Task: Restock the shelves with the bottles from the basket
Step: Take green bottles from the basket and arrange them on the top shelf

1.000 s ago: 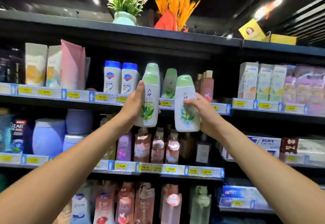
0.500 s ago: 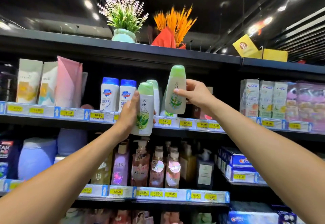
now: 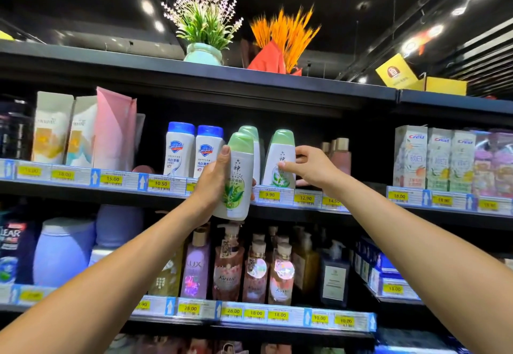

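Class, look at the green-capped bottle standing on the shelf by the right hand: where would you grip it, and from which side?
Grip the standing bottle round its white body below the cap, from its right, as the right hand does. It stands upright, its cap tapers, and another green-capped bottle crowds its left.

Perhaps three green-capped bottles, two blue-capped bottles

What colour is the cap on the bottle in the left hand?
Light green: the cap of the bottle, head view.
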`<action>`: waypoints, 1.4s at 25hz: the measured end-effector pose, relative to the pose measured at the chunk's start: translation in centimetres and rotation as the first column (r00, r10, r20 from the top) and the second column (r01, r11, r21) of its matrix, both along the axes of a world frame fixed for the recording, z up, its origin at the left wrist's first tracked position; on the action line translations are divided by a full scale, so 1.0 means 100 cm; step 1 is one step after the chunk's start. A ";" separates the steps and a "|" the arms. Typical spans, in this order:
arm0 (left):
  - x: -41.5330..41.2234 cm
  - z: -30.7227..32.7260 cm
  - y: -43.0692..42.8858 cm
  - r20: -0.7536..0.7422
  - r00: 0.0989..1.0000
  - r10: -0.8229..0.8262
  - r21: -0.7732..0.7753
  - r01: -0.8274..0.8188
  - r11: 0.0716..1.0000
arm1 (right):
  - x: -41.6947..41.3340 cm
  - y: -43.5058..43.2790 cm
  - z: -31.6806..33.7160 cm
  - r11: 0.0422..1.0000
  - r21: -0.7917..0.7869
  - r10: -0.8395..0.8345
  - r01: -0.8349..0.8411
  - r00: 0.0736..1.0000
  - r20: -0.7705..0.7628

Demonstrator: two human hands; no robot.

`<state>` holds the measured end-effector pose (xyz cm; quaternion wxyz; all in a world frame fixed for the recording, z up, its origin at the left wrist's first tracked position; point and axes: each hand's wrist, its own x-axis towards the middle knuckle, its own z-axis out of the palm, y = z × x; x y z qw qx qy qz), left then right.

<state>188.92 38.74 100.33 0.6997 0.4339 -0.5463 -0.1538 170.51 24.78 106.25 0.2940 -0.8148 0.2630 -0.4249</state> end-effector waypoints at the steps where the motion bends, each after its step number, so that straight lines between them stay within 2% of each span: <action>1: 0.000 0.000 0.000 -0.006 1.000 -0.003 0.004 0.003 1.000 | -0.002 -0.001 0.000 1.000 -0.017 0.001 -0.002 0.999 -0.035; 4: 0.001 0.000 -0.003 -0.017 1.000 -0.007 0.005 0.008 1.000 | -0.004 -0.005 -0.002 0.997 -0.076 -0.028 0.018 0.991 -0.134; 11: 0.003 0.000 -0.004 -0.033 0.999 -0.016 0.003 0.016 1.000 | 0.006 -0.012 -0.002 0.984 -0.121 -0.145 0.133 0.984 -0.102; 19: 0.001 0.000 -0.002 -0.085 0.995 -0.051 -0.009 0.050 0.999 | 0.010 -0.010 -0.002 0.961 -0.171 -0.243 0.219 0.961 -0.135; 20: 0.002 0.000 -0.002 -0.085 0.995 -0.056 -0.009 0.055 0.998 | 0.011 -0.007 -0.003 0.937 -0.219 -0.293 0.273 0.954 -0.066; 21: 0.002 0.000 -0.003 -0.085 0.994 -0.062 -0.008 0.061 0.998 | 0.013 -0.002 -0.003 0.899 -0.291 -0.322 0.328 0.944 0.068; 23: 0.002 -0.001 -0.002 -0.093 0.993 -0.073 -0.010 0.072 0.997 | 0.018 0.017 -0.001 0.829 -0.446 -0.196 0.339 0.921 0.336; 24: 0.003 -0.001 -0.001 -0.090 0.993 -0.073 -0.014 0.072 0.997 | 0.022 0.029 0.001 0.821 -0.498 -0.089 0.278 0.925 0.371; 26: 0.003 -0.001 -0.001 -0.068 0.995 -0.070 -0.023 0.068 0.997 | 0.033 0.053 0.007 0.833 -0.542 0.042 0.110 0.965 0.260; 28: 0.002 -0.001 0.000 -0.041 0.997 -0.073 -0.041 0.071 0.997 | 0.045 0.066 0.010 0.860 -0.509 0.059 -0.023 0.997 0.056; 30: 0.002 -0.001 0.000 -0.017 0.997 -0.074 -0.049 0.073 0.996 | 0.055 0.070 0.014 0.884 -0.456 0.074 -0.099 0.995 -0.074; 35: 0.007 0.000 -0.003 -0.031 0.986 -0.162 -0.023 0.161 0.987 | 0.056 0.070 0.026 0.879 -0.437 0.155 -0.191 0.981 -0.116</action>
